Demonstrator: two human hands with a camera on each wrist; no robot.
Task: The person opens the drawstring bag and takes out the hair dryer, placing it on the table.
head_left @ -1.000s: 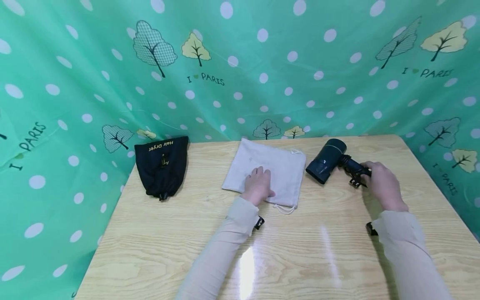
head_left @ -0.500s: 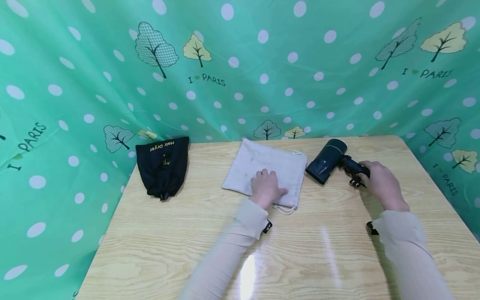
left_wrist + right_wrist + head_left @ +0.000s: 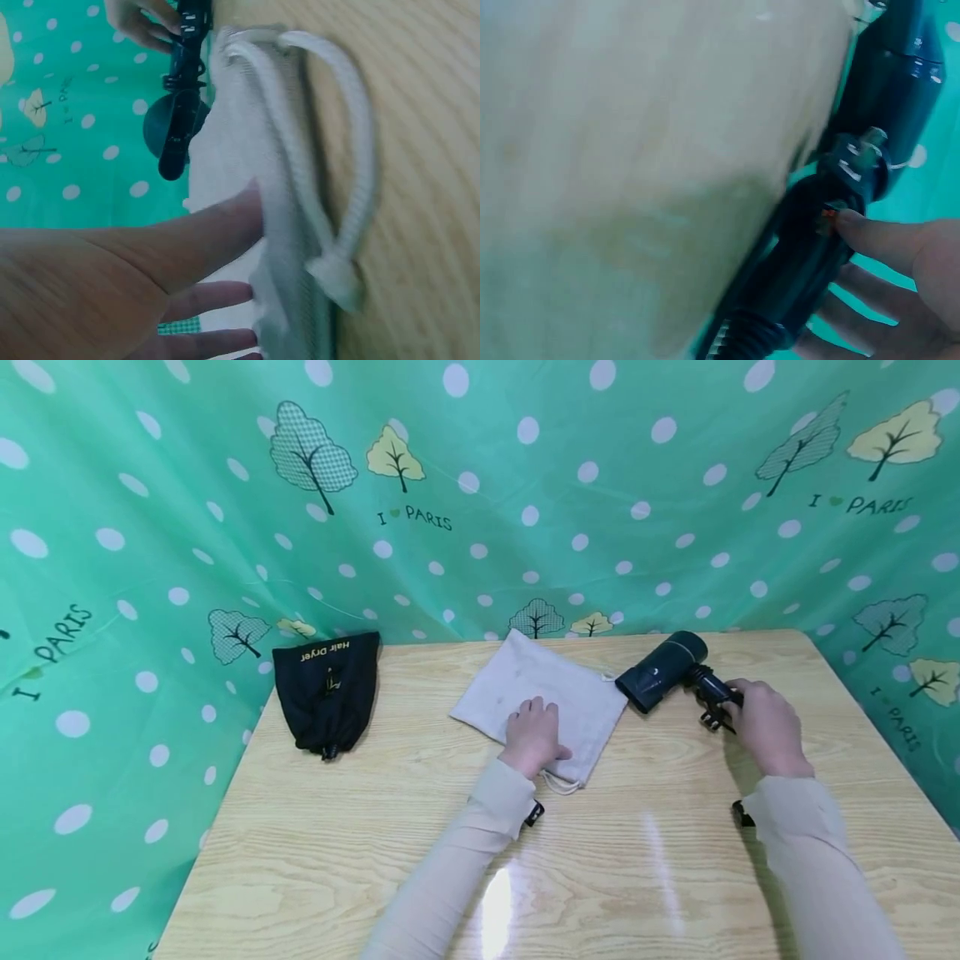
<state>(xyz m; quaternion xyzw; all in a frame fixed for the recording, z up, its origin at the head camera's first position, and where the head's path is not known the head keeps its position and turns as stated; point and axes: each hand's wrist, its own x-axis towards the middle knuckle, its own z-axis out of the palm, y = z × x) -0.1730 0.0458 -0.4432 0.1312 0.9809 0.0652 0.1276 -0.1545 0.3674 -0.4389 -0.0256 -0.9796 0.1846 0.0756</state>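
My left hand [image 3: 534, 737] rests on a pale grey drawstring bag [image 3: 491, 693] that lies flat at the back middle of the table. Its thumb and fingers reach fairly straight onto the cloth in the left wrist view, beside the knotted white cord [image 3: 361, 150]. On the right, my right hand [image 3: 765, 727] grips the handle of a dark hair dryer [image 3: 663, 670]. The thumb lies near a small red mark on the handle in the right wrist view. A cord and plug [image 3: 711, 717] are bunched at the handle. The dryer's nozzle is right at the bag's right corner.
A black drawstring pouch [image 3: 330, 693] lettered "Hair Dryer" sits at the back left of the wooden table [image 3: 300, 860]. Behind the table and along its sides hangs a green dotted curtain [image 3: 420, 585].
My left hand shifted right over the bag, and the bag then turned clockwise. The hair dryer's body rose slightly up and right in the head view, still gripped by my right hand.
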